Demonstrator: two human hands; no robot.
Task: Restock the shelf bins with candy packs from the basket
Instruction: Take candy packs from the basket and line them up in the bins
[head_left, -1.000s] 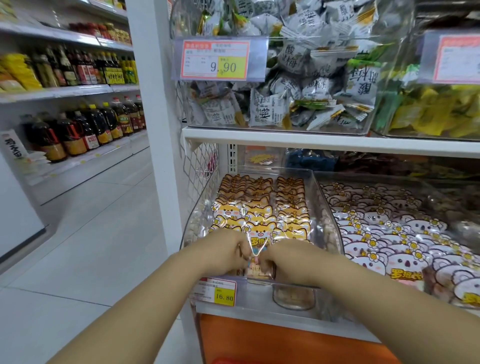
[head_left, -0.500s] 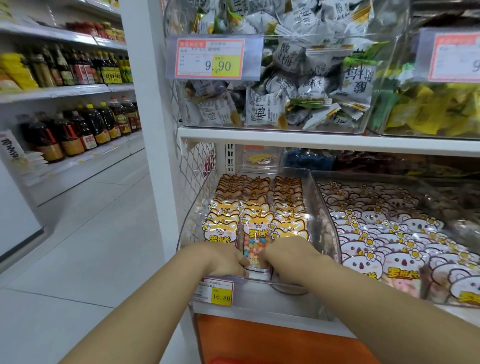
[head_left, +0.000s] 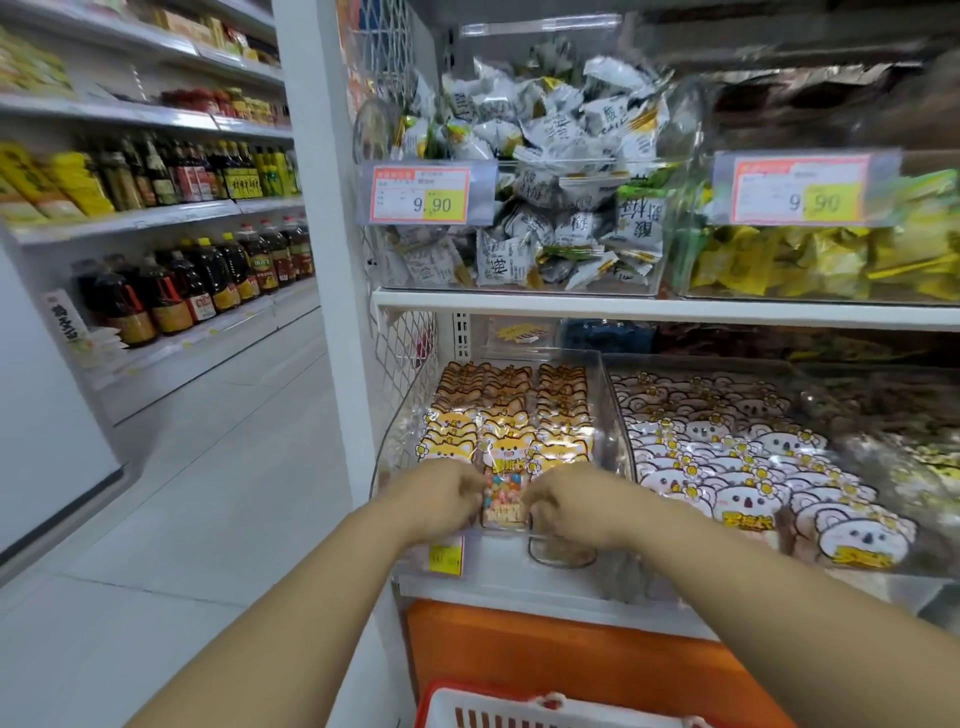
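Left hand (head_left: 441, 493) and right hand (head_left: 566, 501) pinch the candy pack (head_left: 501, 493) by its sides, upright at the front of the clear bin (head_left: 610, 415), middle row; lower it evenly — flush against the packs behind (head_left: 506, 448).

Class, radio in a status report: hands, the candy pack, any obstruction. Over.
Left hand and right hand both pinch the candy pack by its sides. Pack upright, front of the clear bin's middle row. Nothing blocking; red basket below.

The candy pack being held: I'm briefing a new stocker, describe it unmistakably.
On the lower shelf, the left clear bin holds orange-faced packs. The candy pack stands at its front, middle row, pinched between the left hand and right hand; only its colourful sweets show.
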